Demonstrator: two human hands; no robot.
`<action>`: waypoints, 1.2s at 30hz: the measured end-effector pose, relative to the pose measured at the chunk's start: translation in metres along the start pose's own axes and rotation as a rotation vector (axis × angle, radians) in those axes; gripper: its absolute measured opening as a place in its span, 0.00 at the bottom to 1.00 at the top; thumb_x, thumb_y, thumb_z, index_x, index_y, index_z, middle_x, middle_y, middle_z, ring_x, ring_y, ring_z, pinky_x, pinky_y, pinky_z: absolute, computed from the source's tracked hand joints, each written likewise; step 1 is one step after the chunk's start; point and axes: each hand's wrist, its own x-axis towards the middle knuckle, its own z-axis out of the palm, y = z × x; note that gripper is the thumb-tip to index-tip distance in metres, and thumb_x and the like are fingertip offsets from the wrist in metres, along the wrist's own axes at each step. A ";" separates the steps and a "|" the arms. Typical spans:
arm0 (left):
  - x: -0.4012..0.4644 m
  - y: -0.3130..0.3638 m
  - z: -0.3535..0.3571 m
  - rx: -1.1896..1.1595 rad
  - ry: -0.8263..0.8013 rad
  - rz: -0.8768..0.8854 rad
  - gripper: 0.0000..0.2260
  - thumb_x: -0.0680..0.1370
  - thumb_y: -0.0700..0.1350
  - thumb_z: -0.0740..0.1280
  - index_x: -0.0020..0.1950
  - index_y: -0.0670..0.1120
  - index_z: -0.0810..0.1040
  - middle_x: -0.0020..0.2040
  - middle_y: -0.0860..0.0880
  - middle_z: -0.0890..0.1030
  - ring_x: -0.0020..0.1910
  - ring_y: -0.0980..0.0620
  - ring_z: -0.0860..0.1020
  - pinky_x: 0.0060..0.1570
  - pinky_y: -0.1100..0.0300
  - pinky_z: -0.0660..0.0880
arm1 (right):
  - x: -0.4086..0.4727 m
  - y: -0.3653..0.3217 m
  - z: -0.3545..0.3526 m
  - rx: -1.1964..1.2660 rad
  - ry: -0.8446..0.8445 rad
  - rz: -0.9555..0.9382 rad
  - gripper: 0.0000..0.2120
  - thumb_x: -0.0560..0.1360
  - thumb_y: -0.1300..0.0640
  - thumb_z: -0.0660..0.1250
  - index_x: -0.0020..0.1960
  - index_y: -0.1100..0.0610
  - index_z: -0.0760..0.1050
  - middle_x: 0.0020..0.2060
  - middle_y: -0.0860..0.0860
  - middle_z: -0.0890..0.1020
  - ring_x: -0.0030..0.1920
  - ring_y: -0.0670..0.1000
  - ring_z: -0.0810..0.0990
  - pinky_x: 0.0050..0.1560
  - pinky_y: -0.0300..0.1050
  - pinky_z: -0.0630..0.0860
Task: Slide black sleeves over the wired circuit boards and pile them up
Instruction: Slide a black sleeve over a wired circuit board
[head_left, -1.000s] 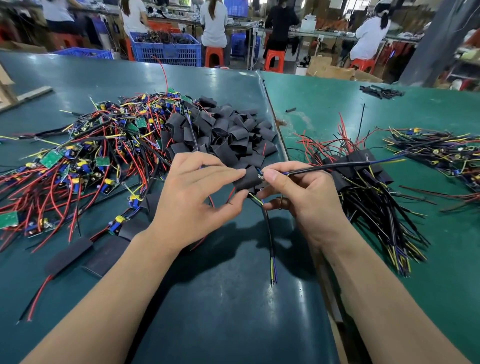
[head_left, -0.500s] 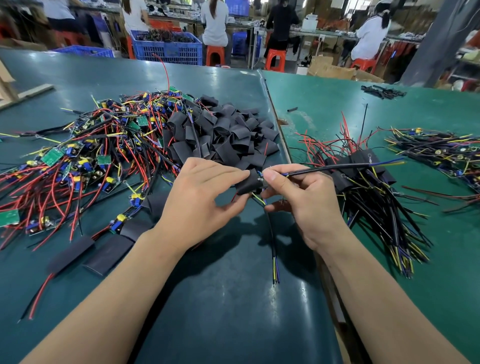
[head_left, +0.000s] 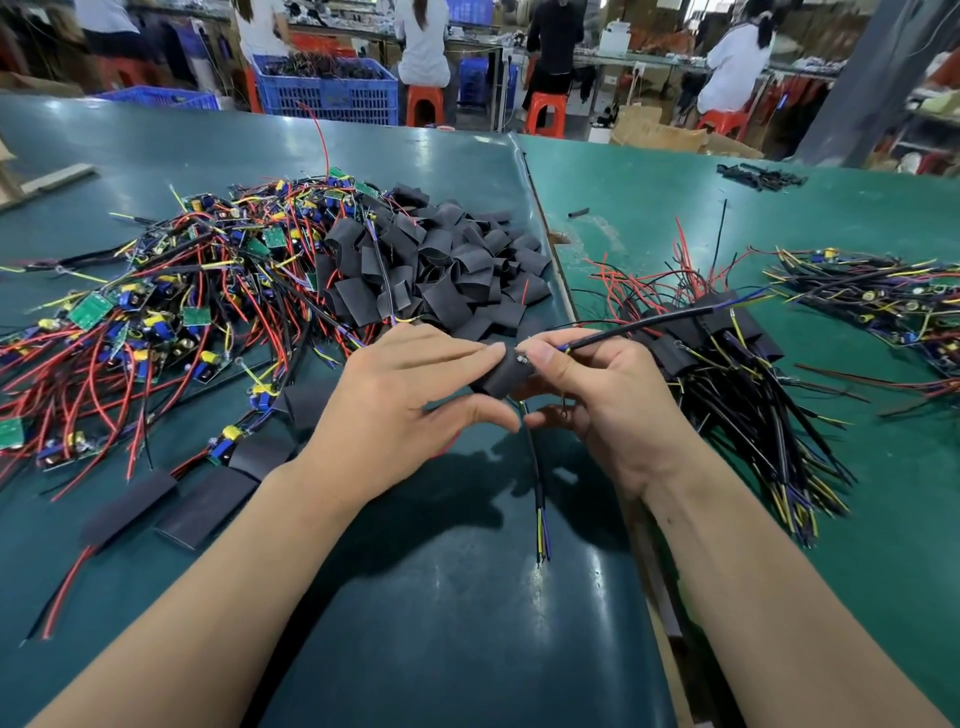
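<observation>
Both hands (head_left: 400, 410) (head_left: 597, 395) pinch blk sleeve (head_left: 501, 375) w/ board.

surface: green worktable (head_left: 649, 171), darker teal mat (head_left: 457, 613) over its left part, lighter green on the right
mat, far left: heap of bare wired boards (head_left: 156, 322), red/blk/yellow leads tangled
mat, centre: pile of empty blk sleeves (head_left: 441, 270), touching the board heap
mat, near left: 2 flat sleeves (head_left: 205, 506) side by side
right part: stack of sleeved boards (head_left: 727, 338), leads fanned toward near edge
far right: another wire bundle (head_left: 883, 301)
back right: small blk scraps (head_left: 761, 175)
</observation>
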 end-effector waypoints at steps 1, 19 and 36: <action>-0.001 0.001 0.001 -0.025 0.016 -0.024 0.17 0.72 0.47 0.75 0.52 0.35 0.83 0.44 0.45 0.84 0.36 0.43 0.80 0.39 0.50 0.77 | 0.000 0.000 0.001 0.045 -0.020 0.015 0.04 0.71 0.59 0.69 0.44 0.60 0.78 0.34 0.52 0.83 0.33 0.49 0.82 0.28 0.39 0.77; -0.003 -0.002 0.006 0.041 0.025 -0.024 0.12 0.72 0.40 0.77 0.52 0.35 0.84 0.48 0.44 0.84 0.40 0.45 0.82 0.43 0.51 0.79 | 0.004 0.003 0.005 0.018 0.123 -0.099 0.03 0.75 0.67 0.68 0.43 0.64 0.77 0.36 0.58 0.81 0.37 0.52 0.83 0.40 0.43 0.83; -0.005 -0.006 -0.002 0.021 -0.039 -0.160 0.14 0.72 0.39 0.75 0.56 0.36 0.83 0.51 0.46 0.84 0.46 0.49 0.84 0.50 0.56 0.79 | 0.000 0.002 0.012 -0.011 0.136 -0.130 0.02 0.77 0.66 0.67 0.46 0.65 0.76 0.32 0.56 0.84 0.32 0.53 0.84 0.32 0.39 0.79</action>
